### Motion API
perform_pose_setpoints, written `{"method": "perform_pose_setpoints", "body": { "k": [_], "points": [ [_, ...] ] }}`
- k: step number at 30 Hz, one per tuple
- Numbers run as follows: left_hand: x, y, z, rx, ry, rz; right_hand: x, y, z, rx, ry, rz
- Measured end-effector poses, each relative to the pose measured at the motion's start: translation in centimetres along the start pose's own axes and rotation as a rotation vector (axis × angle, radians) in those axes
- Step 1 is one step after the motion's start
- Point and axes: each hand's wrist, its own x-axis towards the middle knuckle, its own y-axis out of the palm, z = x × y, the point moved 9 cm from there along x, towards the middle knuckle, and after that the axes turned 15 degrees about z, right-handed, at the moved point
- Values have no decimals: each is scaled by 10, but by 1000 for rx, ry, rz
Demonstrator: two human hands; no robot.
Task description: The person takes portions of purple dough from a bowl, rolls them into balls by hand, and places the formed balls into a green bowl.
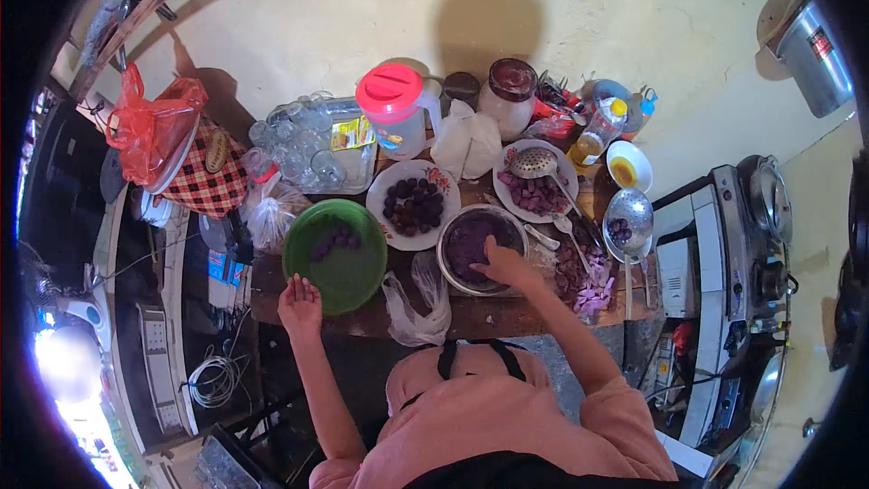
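Observation:
My left hand [300, 306] is palm up beside the near rim of a green plastic basin [348, 282], its fingers loosely curled and nothing visible in them. Several small purple balls [336, 242] sit in that basin. Over a metal bowl [445, 276] of purple mash [464, 240] reaches my right hand [503, 264], index finger and thumb apart near the mash. Whether the fingertips touch it I cannot tell. A floral plate [377, 208] with dark purple balls [414, 206] stands between basin and bowl, farther back. A crumpled clear plastic bag [419, 303] lies at the table's near edge.
Behind stand a pink-lidded pitcher [395, 113], a tray of glasses [312, 149] and a lidded jar [509, 100]. To the right are a skimmer [534, 163] on a plate of purple chunks, another skimmer [628, 217], an oil bottle [597, 134] and a stove [735, 244].

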Motion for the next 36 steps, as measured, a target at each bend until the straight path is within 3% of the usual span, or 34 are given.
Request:
{"method": "perform_pose_setpoints", "body": {
  "k": [4,7,16,19,25,27,30,33,36],
  "points": [
    [-1,-1,0,17,5,3,-12,-12,21,-329,68,-119],
    [-2,-9,-5,15,13,18,-11,-9,24,-412,104,41],
    [-5,2,-1,78,26,-4,1,9,17,-360,123,156],
    [-5,6,0,102,28,9,1,-4,11,-280,178,73],
    [-7,26,10,133,-12,95,10,-36,4,-46,157,-372],
    [-11,37,17,151,-25,148,12,-31,-1,24,153,-390],
    [-19,52,35,390,-13,156,12,-22,-6,98,173,-322],
    [-47,111,94,856,-163,390,13,-16,-9,132,167,-316],
    [-50,122,165,1281,-322,626,15,-12,-12,210,161,-313]
  ]
}}
